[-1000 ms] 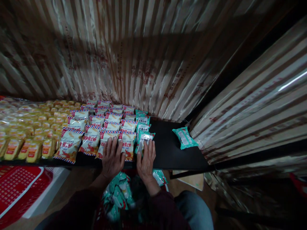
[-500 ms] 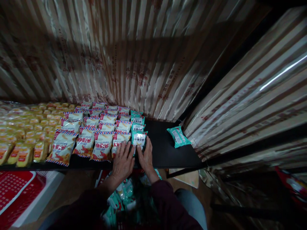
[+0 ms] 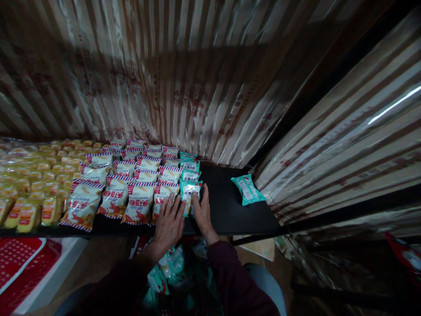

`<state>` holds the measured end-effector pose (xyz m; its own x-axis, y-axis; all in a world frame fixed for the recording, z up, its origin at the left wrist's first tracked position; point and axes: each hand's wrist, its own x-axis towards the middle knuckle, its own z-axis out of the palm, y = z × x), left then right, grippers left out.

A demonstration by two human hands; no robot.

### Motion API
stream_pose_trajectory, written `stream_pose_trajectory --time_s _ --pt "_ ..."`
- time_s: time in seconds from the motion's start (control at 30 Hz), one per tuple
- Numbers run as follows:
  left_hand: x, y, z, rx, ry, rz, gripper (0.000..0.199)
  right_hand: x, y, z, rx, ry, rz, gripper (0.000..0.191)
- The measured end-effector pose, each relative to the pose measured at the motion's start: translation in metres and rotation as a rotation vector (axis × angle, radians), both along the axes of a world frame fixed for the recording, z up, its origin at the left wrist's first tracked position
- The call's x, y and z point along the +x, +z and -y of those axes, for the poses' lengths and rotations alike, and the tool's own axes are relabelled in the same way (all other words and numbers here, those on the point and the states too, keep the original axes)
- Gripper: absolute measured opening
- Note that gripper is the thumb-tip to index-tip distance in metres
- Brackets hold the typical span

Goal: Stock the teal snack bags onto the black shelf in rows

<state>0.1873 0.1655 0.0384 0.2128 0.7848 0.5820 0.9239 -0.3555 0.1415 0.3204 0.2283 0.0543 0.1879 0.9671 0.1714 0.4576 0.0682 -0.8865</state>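
Teal packet (image 3: 189,188) against right hand (image 3: 202,213), white packet (image 3: 162,193) under left hand (image 3: 170,224), red basket (image 3: 24,263)

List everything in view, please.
Column bags: four visible, teal, centre
Lone bag: one, teal, right
Loose bags: several, teal, below
Printed bags: over twelve, white-red, mid-left
Packs: many, yellow, far left
Shelf: one, black, centre
Basket: one, red, lower left
Box: one, white, beside basket
Board: one, pale, floor
Sheeting: uncounted, brown-striped, behind
Blurred item: one, red, right edge
Legs: two, blue, bottom
Sleeves: two, maroon, bottom
Left hand: one, over front printed bag
Right hand: one, at front column bag
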Motion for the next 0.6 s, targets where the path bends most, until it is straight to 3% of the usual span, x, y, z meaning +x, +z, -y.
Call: stream_pose_trajectory --time_s 0.2,0.6 --pt "0.001 0.004 -0.001 -0.035 0.017 -0.008 0.053 0.000 0.008 -0.011 -0.085 0.077 -0.039 0.074" --pt "0.002 0.008 0.000 -0.023 0.015 -0.014 0.053 0.004 -0.003 -0.010 -0.012 0.038 -0.041 0.071"
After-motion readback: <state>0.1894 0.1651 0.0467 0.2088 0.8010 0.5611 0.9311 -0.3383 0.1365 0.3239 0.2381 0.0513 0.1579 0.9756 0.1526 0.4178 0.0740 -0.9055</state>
